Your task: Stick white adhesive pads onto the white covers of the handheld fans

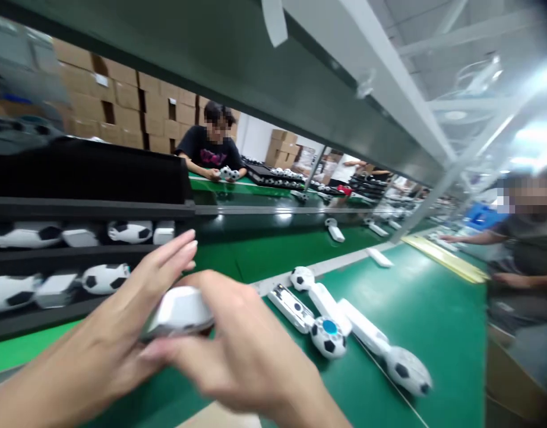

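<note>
Between my two hands is a white plastic casing point(182, 308) with a rounded top; its lower part is hidden. My right hand point(244, 327) is closed around it, the thumb along the near side and the fingers curled over the far side. Against its left side lies my left hand point(135, 309), its fingers stretched out and pointing up. On the green bench to the right are several white pieces with soccer-ball ends: a ball end with a blue disc point(330, 328), an opened white handle point(293, 306) showing its inside, and a blurred soccer-ball piece point(407, 370).
Black trays point(90, 252) of soccer-ball pieces are stacked at left. A green conveyor point(255, 252) carries more white pieces beyond the bench's pale edge. A co-worker point(215, 145) handles similar pieces across the line; another person point(527, 249) is at right. A metal beam point(202, 65) crosses overhead.
</note>
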The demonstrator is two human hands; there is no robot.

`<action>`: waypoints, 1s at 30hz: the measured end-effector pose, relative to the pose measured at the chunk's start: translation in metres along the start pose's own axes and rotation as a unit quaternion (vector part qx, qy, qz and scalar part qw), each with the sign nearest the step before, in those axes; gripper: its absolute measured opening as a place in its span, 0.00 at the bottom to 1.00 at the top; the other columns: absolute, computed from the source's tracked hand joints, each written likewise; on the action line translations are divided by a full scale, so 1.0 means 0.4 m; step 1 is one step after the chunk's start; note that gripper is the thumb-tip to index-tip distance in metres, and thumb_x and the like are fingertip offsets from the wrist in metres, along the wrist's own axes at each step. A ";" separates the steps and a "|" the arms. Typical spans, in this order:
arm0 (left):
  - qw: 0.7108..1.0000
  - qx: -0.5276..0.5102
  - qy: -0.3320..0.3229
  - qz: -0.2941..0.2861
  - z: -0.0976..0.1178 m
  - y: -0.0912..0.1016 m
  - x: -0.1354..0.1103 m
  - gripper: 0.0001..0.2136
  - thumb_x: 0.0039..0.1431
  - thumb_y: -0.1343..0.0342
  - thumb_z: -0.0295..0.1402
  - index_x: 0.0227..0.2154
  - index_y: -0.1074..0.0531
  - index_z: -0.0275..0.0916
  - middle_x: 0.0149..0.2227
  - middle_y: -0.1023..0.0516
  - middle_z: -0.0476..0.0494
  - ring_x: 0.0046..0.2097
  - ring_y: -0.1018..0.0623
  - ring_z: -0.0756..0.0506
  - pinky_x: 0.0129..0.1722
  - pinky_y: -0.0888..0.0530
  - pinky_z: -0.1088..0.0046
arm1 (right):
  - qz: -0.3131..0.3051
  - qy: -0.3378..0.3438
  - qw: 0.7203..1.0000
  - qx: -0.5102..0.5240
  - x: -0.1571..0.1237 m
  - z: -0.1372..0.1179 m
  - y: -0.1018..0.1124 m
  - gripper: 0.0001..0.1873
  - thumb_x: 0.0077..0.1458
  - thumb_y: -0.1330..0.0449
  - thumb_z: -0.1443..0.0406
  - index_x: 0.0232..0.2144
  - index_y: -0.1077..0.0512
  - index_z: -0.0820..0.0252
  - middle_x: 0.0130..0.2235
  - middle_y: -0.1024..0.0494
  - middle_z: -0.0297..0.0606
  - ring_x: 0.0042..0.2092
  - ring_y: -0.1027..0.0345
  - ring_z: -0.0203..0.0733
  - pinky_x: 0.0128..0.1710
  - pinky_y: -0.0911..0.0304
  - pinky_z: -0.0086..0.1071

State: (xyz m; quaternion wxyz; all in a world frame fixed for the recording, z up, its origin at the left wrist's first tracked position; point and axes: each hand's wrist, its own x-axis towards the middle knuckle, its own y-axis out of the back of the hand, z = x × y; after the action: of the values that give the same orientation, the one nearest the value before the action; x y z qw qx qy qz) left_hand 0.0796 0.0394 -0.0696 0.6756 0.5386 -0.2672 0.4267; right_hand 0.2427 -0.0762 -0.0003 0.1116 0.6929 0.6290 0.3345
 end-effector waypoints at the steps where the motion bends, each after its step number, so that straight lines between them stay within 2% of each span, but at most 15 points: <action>1: 0.999 0.024 -0.004 -0.035 -0.004 -0.011 -0.001 0.33 0.58 0.40 0.50 0.66 0.39 0.50 0.66 0.35 0.46 0.56 0.23 0.31 0.46 0.19 0.63 | 0.034 -0.032 0.998 -0.051 -0.003 0.028 0.013 0.12 0.56 0.32 0.58 0.40 0.26 0.56 0.36 0.20 0.29 0.36 0.26 0.37 0.34 0.34 0.26; 2: 0.996 0.055 0.001 -0.068 -0.008 -0.018 -0.003 0.32 0.60 0.42 0.49 0.66 0.40 0.52 0.67 0.36 0.48 0.57 0.24 0.31 0.46 0.20 0.61 | 0.070 -0.065 0.991 -0.092 -0.005 0.062 0.028 0.11 0.59 0.35 0.57 0.41 0.27 0.56 0.37 0.20 0.30 0.37 0.26 0.37 0.35 0.33 0.26; 4: 0.988 0.108 0.016 -0.112 -0.015 -0.023 -0.009 0.29 0.63 0.45 0.48 0.66 0.42 0.57 0.65 0.34 0.49 0.58 0.25 0.32 0.48 0.21 0.57 | 0.121 -0.112 0.974 -0.155 -0.016 0.139 0.054 0.14 0.63 0.40 0.59 0.50 0.29 0.56 0.47 0.21 0.36 0.49 0.27 0.41 0.47 0.33 0.31; 6: 0.981 0.122 0.014 -0.149 -0.020 -0.019 -0.016 0.29 0.63 0.46 0.48 0.66 0.43 0.58 0.64 0.32 0.49 0.57 0.23 0.33 0.47 0.20 0.58 | 0.115 -0.148 0.961 -0.205 -0.041 0.216 0.076 0.25 0.61 0.38 0.64 0.59 0.35 0.58 0.60 0.29 0.45 0.62 0.37 0.48 0.60 0.39 0.42; 8: 0.979 0.116 0.020 -0.167 -0.018 -0.012 -0.018 0.29 0.62 0.45 0.48 0.66 0.42 0.58 0.63 0.30 0.49 0.55 0.22 0.34 0.45 0.19 0.61 | 0.086 -0.195 0.945 -0.249 -0.082 0.278 0.094 0.28 0.58 0.35 0.65 0.59 0.35 0.61 0.61 0.31 0.48 0.62 0.38 0.54 0.60 0.40 0.52; 10: 0.975 0.098 0.070 -0.185 -0.004 -0.007 -0.012 0.27 0.64 0.47 0.48 0.65 0.40 0.56 0.61 0.28 0.48 0.56 0.22 0.35 0.45 0.19 0.62 | 0.072 -0.247 0.926 -0.276 -0.123 0.315 0.111 0.19 0.58 0.34 0.63 0.51 0.28 0.62 0.52 0.24 0.45 0.54 0.30 0.53 0.55 0.36 0.54; 13: 0.950 0.072 0.184 -0.243 0.045 -0.011 0.002 0.23 0.68 0.55 0.44 0.62 0.34 0.46 0.61 0.27 0.40 0.59 0.25 0.34 0.54 0.24 0.56 | 0.070 -0.275 0.924 -0.257 -0.148 0.303 0.115 0.10 0.59 0.35 0.61 0.39 0.25 0.62 0.40 0.20 0.41 0.45 0.25 0.49 0.50 0.32 0.49; 16: 0.916 0.018 0.263 -0.304 0.106 -0.036 0.012 0.32 0.64 0.48 0.48 0.67 0.42 0.37 0.63 0.32 0.29 0.62 0.29 0.29 0.55 0.27 0.49 | 0.071 -0.228 0.960 -0.149 -0.121 0.212 0.084 0.21 0.60 0.39 0.53 0.47 0.28 0.63 0.45 0.19 0.48 0.48 0.25 0.53 0.50 0.32 0.47; 18: 0.909 -0.098 0.302 -0.269 0.128 -0.056 0.016 0.36 0.56 0.41 0.51 0.65 0.40 0.39 0.55 0.23 0.30 0.53 0.21 0.29 0.44 0.21 0.54 | 0.066 -0.179 0.980 -0.053 -0.098 0.137 0.054 0.32 0.62 0.46 0.45 0.58 0.36 0.61 0.56 0.24 0.50 0.55 0.28 0.52 0.52 0.32 0.42; 20: 0.908 -0.189 0.322 -0.193 0.126 -0.066 0.021 0.25 0.53 0.37 0.45 0.52 0.28 0.41 0.43 0.17 0.39 0.41 0.17 0.34 0.34 0.21 0.63 | 0.095 -0.138 0.983 0.073 -0.100 0.076 0.016 0.33 0.64 0.51 0.42 0.61 0.39 0.55 0.62 0.29 0.47 0.60 0.32 0.49 0.53 0.30 0.39; 22: 0.906 -0.226 0.338 -0.115 0.107 -0.060 0.030 0.10 0.52 0.37 0.37 0.36 0.26 0.39 0.34 0.18 0.45 0.35 0.19 0.40 0.30 0.23 0.68 | 0.134 -0.149 0.970 0.139 -0.136 0.047 -0.037 0.26 0.64 0.48 0.44 0.54 0.31 0.51 0.55 0.23 0.42 0.54 0.26 0.46 0.49 0.28 0.36; 24: 0.899 -0.257 0.350 -0.054 0.079 -0.041 0.044 0.06 0.53 0.41 0.33 0.26 0.30 0.38 0.27 0.22 0.47 0.32 0.21 0.43 0.30 0.24 0.70 | 0.099 -0.197 0.970 0.102 -0.199 0.053 -0.109 0.15 0.62 0.42 0.50 0.40 0.25 0.52 0.40 0.19 0.38 0.39 0.22 0.42 0.38 0.26 0.30; 26: 0.885 -0.302 0.354 -0.003 0.055 -0.017 0.059 0.06 0.56 0.45 0.30 0.24 0.33 0.37 0.26 0.23 0.46 0.31 0.21 0.45 0.30 0.23 0.71 | -0.019 -0.209 0.978 0.010 -0.267 0.082 -0.191 0.12 0.60 0.41 0.55 0.33 0.24 0.55 0.31 0.21 0.38 0.29 0.26 0.41 0.28 0.29 0.29; 28: 0.868 -0.334 0.365 0.041 0.037 0.007 0.072 0.03 0.57 0.49 0.26 0.29 0.32 0.36 0.30 0.21 0.44 0.35 0.19 0.45 0.29 0.22 0.72 | -0.079 -0.164 0.981 -0.074 -0.318 0.113 -0.267 0.10 0.59 0.43 0.59 0.37 0.24 0.57 0.33 0.21 0.41 0.31 0.24 0.46 0.28 0.27 0.33; 30: 0.832 -0.379 0.390 0.104 0.025 0.028 0.081 0.09 0.54 0.50 0.21 0.38 0.32 0.35 0.35 0.20 0.43 0.38 0.17 0.45 0.29 0.21 0.73 | -0.078 -0.126 0.978 -0.145 -0.343 0.129 -0.321 0.10 0.59 0.43 0.62 0.42 0.25 0.57 0.38 0.21 0.43 0.36 0.21 0.50 0.32 0.25 0.37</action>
State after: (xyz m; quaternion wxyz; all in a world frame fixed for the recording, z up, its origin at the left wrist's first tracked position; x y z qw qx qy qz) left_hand 0.0870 0.0398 -0.0346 0.8266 -0.0024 -0.1766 0.5343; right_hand 0.1737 -0.1688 -0.1573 0.3154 0.6545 0.6069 0.3223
